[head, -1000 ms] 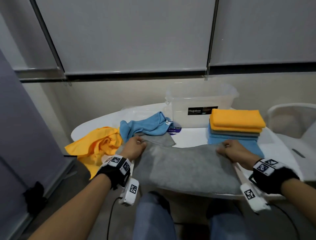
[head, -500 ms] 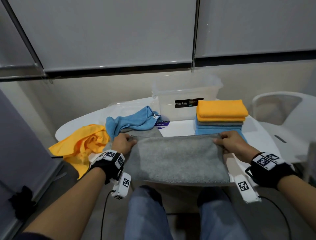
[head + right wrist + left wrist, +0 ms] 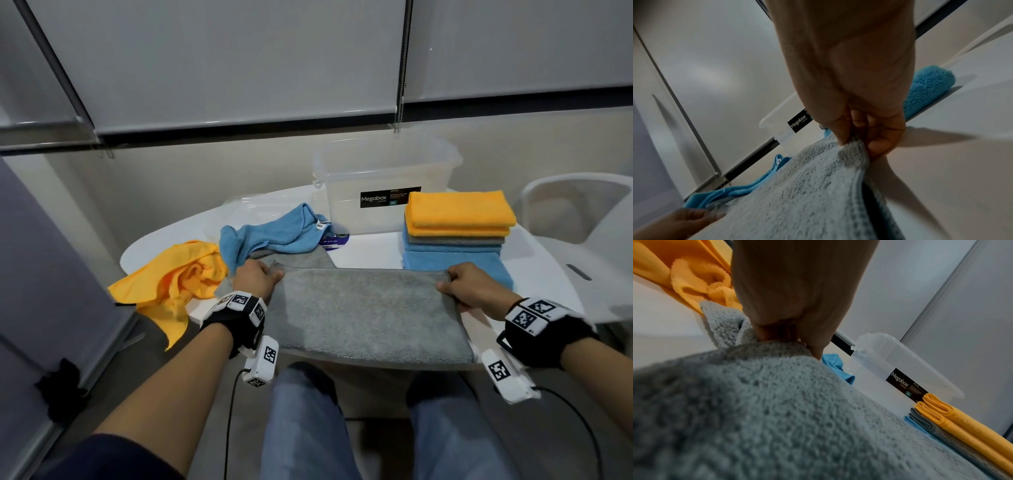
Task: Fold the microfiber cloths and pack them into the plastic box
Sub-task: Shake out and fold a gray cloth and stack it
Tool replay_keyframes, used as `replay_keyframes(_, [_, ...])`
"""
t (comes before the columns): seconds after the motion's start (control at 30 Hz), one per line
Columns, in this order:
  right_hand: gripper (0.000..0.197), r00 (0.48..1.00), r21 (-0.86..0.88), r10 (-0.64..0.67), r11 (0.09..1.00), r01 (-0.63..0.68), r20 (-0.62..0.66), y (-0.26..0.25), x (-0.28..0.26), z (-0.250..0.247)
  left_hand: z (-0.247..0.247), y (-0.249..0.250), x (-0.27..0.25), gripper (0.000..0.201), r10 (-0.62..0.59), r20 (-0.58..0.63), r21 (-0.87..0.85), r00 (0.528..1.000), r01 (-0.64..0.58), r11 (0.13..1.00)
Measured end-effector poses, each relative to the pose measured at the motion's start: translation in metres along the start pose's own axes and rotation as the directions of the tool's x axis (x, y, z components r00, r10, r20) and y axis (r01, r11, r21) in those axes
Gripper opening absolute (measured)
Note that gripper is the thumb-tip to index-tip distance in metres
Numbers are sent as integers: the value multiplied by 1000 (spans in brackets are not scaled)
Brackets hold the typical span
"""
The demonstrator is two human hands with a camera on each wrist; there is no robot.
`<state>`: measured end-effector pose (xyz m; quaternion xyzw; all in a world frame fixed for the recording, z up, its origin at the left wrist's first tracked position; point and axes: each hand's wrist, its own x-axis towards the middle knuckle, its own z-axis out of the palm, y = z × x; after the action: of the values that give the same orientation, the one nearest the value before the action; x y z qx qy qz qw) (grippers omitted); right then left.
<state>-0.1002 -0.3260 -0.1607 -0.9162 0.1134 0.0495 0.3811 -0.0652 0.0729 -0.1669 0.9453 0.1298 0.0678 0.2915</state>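
Grey cloth [image 3: 363, 308] lies folded at frame centre on the table [image 3: 370, 253], far corners pinched by left hand [image 3: 255, 279] and right hand [image 3: 471, 291]. Layers could be skewed if one pinch slips.

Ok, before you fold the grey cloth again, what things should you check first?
1. Left hand pinches the grey cloth corner: ok.
2. Right hand pinches the other corner: ok.
3. Far edge lies straight between the hands: ok.
4. Layers lined up underneath: cannot tell.
5. Plastic box open: ok.
6. Folded stack tidy for the next cloth: ok.
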Motion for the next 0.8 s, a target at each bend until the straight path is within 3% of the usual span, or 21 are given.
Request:
replay_keyframes(0.1, [25, 1000, -9, 3, 1000, -3, -7, -4, -1, 1, -3, 2, -4, 30, 19, -4, 20, 1000, -19, 1000])
replay_keyframes(0.23, [29, 992, 16, 46, 999, -49, 115, -14, -3, -12, -15, 6, -6, 28, 61, 37, 25, 997, -62, 998])
replay_keyframes(0.3, [28, 994, -172, 31, 985, -12, 106, -28, -2, -21, -20, 5, -6, 34, 56, 134, 57, 989, -64, 996])
replay_keyframes(0.37, [23, 998, -404, -70, 913, 63, -4, -51, -4, -27, -21, 2, -6, 34, 22, 213, 27, 977, -28, 999])
replay_keyframes(0.43, [18, 977, -459, -208, 873, 166, -41, -80, -7, -30, -22, 5, -5, 30, -6, 252, -44, 968, 18, 999])
replay_keyframes(0.53, [17, 904, -277, -418, 861, 426, 93, -133, -16, -24, -34, 27, -7, 24, 122, 217, -168, 969, -86, 982])
replay_keyframes(0.63, [35, 779, -78, -586, 786, 614, 224, -188, -26, -12, -63, 72, -16, 19, 375, 190, -300, 907, -310, 902])
replay_keyframes(0.73, [53, 668, 130, -696, 712, 690, 262, -225, -29, -8, -101, 120, -31, 12, 567, 153, -403, 810, -472, 784])
replay_keyframes(0.8, [37, 665, 266, -718, 695, 668, 205, -238, -28, -19, -125, 143, -33, 12, 616, 136, -414, 776, -520, 747])
